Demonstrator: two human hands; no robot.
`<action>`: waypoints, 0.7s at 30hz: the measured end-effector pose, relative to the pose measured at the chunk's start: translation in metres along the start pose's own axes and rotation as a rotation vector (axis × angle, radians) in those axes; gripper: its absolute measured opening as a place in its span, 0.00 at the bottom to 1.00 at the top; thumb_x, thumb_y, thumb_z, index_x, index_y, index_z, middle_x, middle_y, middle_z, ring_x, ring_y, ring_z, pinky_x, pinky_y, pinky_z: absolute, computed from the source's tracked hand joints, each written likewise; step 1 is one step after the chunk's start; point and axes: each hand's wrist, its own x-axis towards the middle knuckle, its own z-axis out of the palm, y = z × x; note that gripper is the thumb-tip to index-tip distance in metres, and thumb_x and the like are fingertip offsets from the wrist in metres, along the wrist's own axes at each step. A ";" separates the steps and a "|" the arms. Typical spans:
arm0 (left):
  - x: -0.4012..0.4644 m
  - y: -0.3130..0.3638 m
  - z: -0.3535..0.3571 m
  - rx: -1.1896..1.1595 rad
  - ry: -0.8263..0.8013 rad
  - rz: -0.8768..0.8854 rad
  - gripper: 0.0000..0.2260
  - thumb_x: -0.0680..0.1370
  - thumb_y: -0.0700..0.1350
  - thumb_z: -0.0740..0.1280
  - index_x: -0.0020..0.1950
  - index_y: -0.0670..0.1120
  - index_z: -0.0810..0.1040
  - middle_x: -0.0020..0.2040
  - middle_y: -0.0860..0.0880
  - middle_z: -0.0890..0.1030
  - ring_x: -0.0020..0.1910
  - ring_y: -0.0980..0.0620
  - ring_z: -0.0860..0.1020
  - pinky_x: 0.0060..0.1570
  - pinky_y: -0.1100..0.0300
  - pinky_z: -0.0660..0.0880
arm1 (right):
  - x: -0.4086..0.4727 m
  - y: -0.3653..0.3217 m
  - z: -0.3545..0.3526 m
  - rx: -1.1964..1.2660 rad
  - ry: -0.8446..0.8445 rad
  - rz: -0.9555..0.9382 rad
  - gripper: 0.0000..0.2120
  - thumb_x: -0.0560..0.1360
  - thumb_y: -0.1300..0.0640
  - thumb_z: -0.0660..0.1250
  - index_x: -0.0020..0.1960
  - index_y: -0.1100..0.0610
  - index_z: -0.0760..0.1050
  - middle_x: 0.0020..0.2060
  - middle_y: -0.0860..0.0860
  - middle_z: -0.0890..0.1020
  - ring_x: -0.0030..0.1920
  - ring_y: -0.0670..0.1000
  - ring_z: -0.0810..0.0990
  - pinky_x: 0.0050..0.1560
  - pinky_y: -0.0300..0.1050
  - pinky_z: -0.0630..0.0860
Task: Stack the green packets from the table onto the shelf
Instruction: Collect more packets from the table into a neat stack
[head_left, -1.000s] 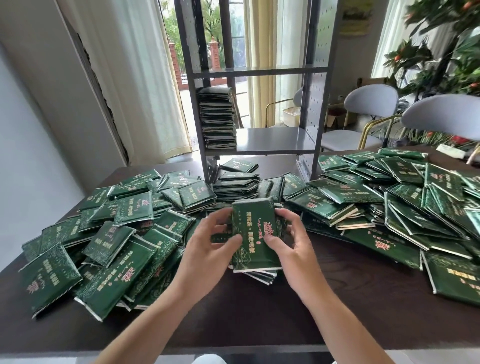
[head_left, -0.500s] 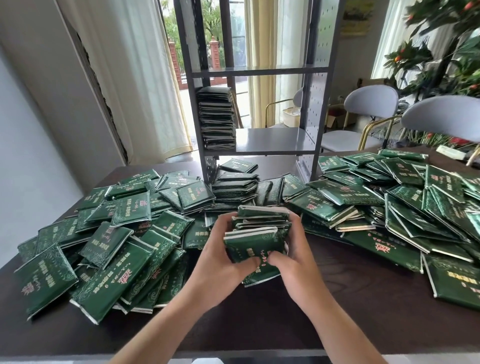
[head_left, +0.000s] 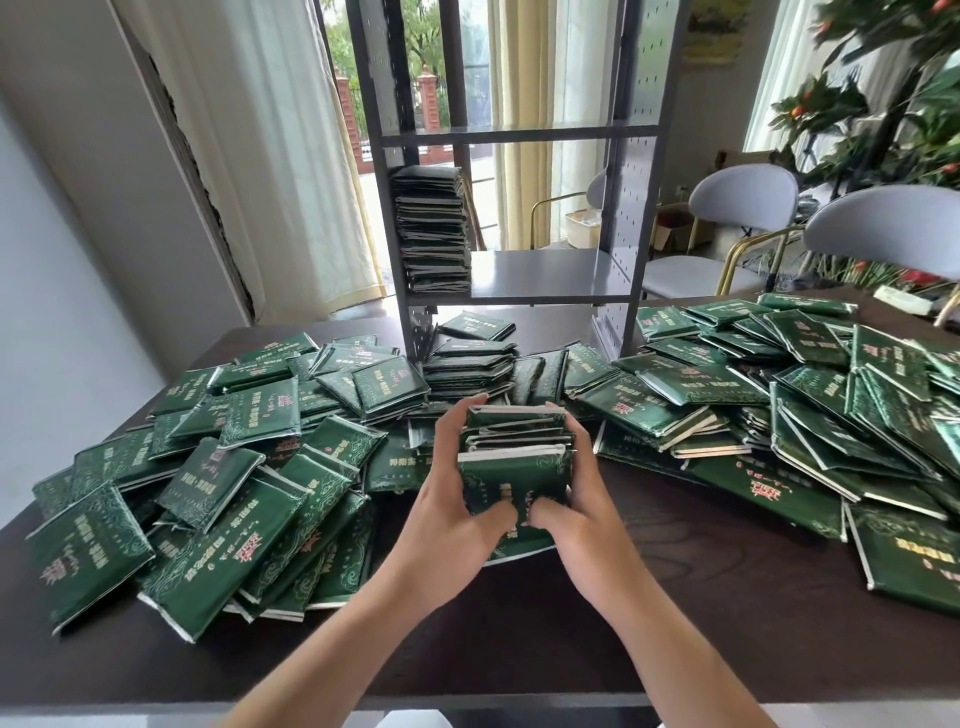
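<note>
A bundle of several green packets (head_left: 514, 457) stands on edge at the table's middle, tilted with its top away from me. My left hand (head_left: 457, 499) grips its left side and my right hand (head_left: 571, 499) grips its right side, thumbs pressed on the near face. Loose green packets (head_left: 249, 467) cover the table's left, and more green packets (head_left: 831, 405) cover the right. A grey metal shelf (head_left: 545, 270) stands at the back of the table. A tall stack of packets (head_left: 431, 228) fills the left part of its middle tier.
The dark wooden table (head_left: 649, 613) shows bare wood near me. A small pile of packets (head_left: 472, 358) lies under the shelf's lowest tier. Two grey chairs (head_left: 883, 234) and a plant (head_left: 883, 104) stand at the right. White curtains (head_left: 270, 156) hang behind.
A flat packet held over a low pile became a bundle tipped up on edge between both hands. The bundle has been squared and sits slightly higher than half a second ago.
</note>
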 end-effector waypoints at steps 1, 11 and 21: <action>-0.001 0.000 0.001 -0.007 0.011 0.008 0.41 0.69 0.32 0.66 0.75 0.62 0.60 0.60 0.53 0.81 0.60 0.46 0.81 0.61 0.39 0.77 | 0.000 0.000 0.000 -0.015 -0.007 0.002 0.39 0.65 0.70 0.60 0.69 0.41 0.67 0.56 0.48 0.83 0.58 0.50 0.81 0.57 0.46 0.77; -0.004 0.000 0.000 0.075 0.081 0.104 0.32 0.70 0.35 0.68 0.69 0.60 0.68 0.61 0.52 0.80 0.61 0.47 0.80 0.61 0.47 0.78 | 0.000 -0.001 0.001 -0.017 0.035 0.051 0.35 0.73 0.77 0.59 0.70 0.45 0.67 0.53 0.45 0.84 0.54 0.46 0.83 0.53 0.42 0.78; 0.000 0.000 0.002 -0.098 0.004 -0.017 0.38 0.68 0.30 0.64 0.72 0.58 0.61 0.58 0.49 0.82 0.59 0.43 0.80 0.62 0.37 0.76 | -0.001 0.004 0.003 -0.020 0.020 0.125 0.31 0.72 0.75 0.61 0.65 0.47 0.72 0.55 0.50 0.84 0.58 0.51 0.82 0.56 0.45 0.78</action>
